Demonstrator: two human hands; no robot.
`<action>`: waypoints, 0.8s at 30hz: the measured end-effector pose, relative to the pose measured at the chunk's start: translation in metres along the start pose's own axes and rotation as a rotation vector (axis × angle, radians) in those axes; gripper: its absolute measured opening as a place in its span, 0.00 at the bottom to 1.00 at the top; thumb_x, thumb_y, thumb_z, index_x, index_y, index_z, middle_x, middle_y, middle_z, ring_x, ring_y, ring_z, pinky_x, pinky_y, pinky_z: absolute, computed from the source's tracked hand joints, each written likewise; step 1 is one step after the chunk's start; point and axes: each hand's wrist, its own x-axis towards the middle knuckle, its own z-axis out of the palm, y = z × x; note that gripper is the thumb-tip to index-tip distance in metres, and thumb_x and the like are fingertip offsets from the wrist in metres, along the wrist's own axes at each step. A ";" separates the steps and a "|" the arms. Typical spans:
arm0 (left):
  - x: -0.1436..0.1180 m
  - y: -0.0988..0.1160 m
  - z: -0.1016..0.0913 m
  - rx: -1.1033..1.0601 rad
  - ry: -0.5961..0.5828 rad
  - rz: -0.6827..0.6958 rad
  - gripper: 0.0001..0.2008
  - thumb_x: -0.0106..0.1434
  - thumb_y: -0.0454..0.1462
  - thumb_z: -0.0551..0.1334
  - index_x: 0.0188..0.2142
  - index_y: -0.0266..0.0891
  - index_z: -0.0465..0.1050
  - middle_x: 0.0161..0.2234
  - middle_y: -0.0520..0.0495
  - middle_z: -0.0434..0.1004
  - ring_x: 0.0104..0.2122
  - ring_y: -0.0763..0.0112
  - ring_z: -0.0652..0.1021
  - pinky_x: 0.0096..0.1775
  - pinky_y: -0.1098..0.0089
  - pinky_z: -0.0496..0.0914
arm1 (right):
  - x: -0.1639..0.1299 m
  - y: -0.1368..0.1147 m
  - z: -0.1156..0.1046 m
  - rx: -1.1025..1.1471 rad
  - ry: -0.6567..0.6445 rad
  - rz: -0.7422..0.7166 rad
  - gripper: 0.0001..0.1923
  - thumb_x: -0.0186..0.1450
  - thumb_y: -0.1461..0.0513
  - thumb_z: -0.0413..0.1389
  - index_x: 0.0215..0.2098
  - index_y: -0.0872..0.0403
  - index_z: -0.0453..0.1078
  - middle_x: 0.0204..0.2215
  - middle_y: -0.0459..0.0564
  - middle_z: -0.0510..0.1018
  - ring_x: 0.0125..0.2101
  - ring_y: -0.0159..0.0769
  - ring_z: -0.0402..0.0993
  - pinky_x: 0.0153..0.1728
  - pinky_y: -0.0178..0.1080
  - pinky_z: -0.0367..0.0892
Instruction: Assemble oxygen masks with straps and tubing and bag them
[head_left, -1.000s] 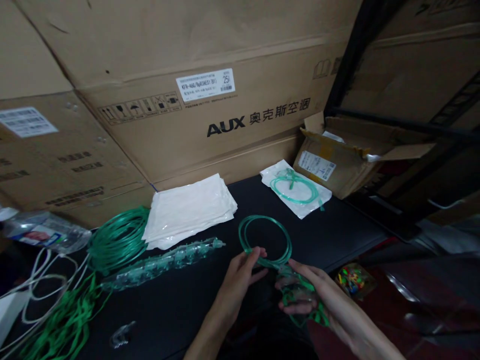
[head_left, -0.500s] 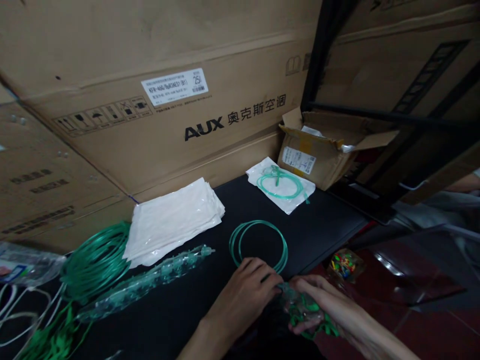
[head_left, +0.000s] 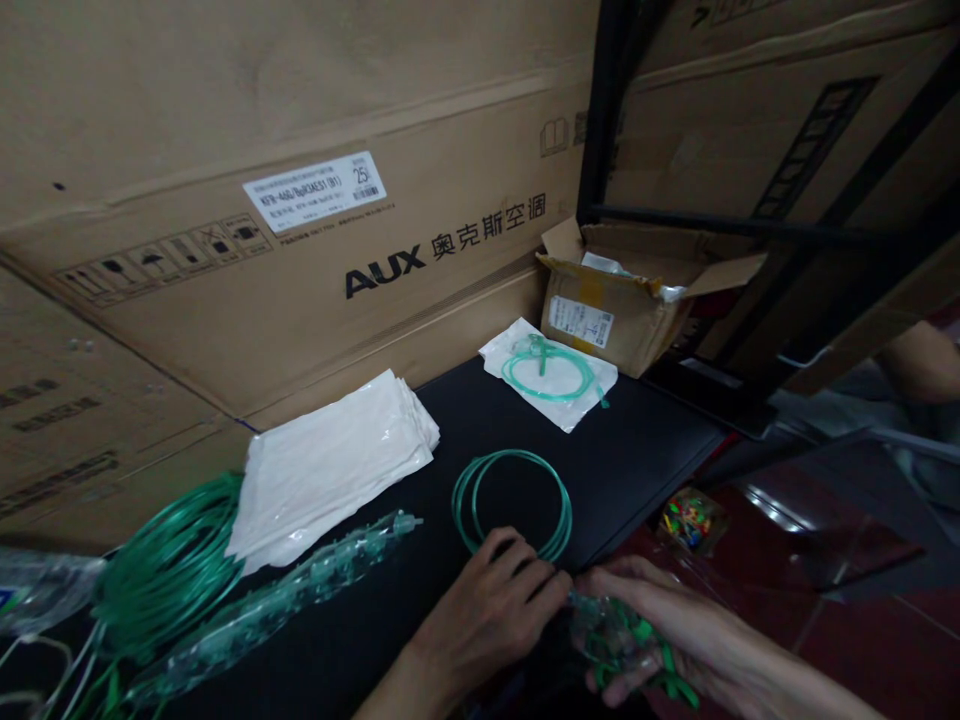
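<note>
While the left hand [head_left: 491,610] lies knuckles-up on the black table top [head_left: 637,450], its fingers curled down onto the near arc of the coiled loop of thin green plastic tubing [head_left: 511,502], the right hand [head_left: 660,625] is closed around a clear soft plastic face mask with a green elastic strap [head_left: 611,635], held at the table's near edge. Tubing and mask meet between the two hands; the joint itself is hidden by the fingers. The coil lies flat on the table, well apart from the white pouch holding a second green coil [head_left: 550,372] farther back.

Handling, as judged: the tubing looks light, springy and smooth, likely to uncoil if let go, so it is best pinched across all its turns at once. The mask looks thin and crushable; a loose cupping hold at its rim suits it better than a squeeze.

Room: open black surface lies behind and to the right of the coil. To the left sit a stack of flat white pouches [head_left: 334,465], a row of clear masks in a long clear sleeve [head_left: 277,600] and a larger bundle of green tubing [head_left: 169,570]. Large brown cardboard cartons [head_left: 300,280] wall the back; the table's right edge drops off near a small bag of coloured bits [head_left: 688,520].
</note>
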 end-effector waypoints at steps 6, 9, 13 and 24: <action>0.001 -0.003 -0.001 0.023 0.059 0.028 0.11 0.78 0.32 0.51 0.47 0.36 0.73 0.36 0.52 0.81 0.39 0.67 0.76 0.52 0.59 0.62 | 0.000 -0.001 -0.002 0.073 -0.027 0.007 0.20 0.64 0.52 0.66 0.43 0.54 0.64 0.28 0.51 0.84 0.27 0.45 0.85 0.26 0.43 0.81; 0.002 -0.004 -0.001 0.043 0.050 0.009 0.11 0.78 0.33 0.51 0.47 0.37 0.73 0.36 0.52 0.81 0.39 0.67 0.76 0.53 0.58 0.61 | -0.002 -0.003 0.000 0.054 0.044 -0.027 0.19 0.62 0.53 0.67 0.41 0.54 0.66 0.30 0.49 0.82 0.30 0.45 0.85 0.25 0.44 0.81; 0.001 -0.002 -0.001 0.006 0.005 -0.033 0.12 0.78 0.32 0.50 0.49 0.36 0.72 0.36 0.52 0.80 0.40 0.66 0.76 0.54 0.58 0.60 | -0.003 0.000 0.005 -0.001 0.133 -0.162 0.23 0.56 0.51 0.71 0.39 0.54 0.70 0.37 0.51 0.80 0.36 0.47 0.83 0.24 0.47 0.82; 0.001 -0.003 -0.001 -0.075 -0.049 -0.133 0.08 0.74 0.29 0.55 0.48 0.38 0.72 0.35 0.51 0.78 0.42 0.65 0.75 0.59 0.61 0.63 | -0.016 -0.012 0.016 -0.816 0.088 -0.728 0.12 0.72 0.56 0.56 0.36 0.53 0.77 0.32 0.49 0.81 0.31 0.38 0.77 0.33 0.37 0.75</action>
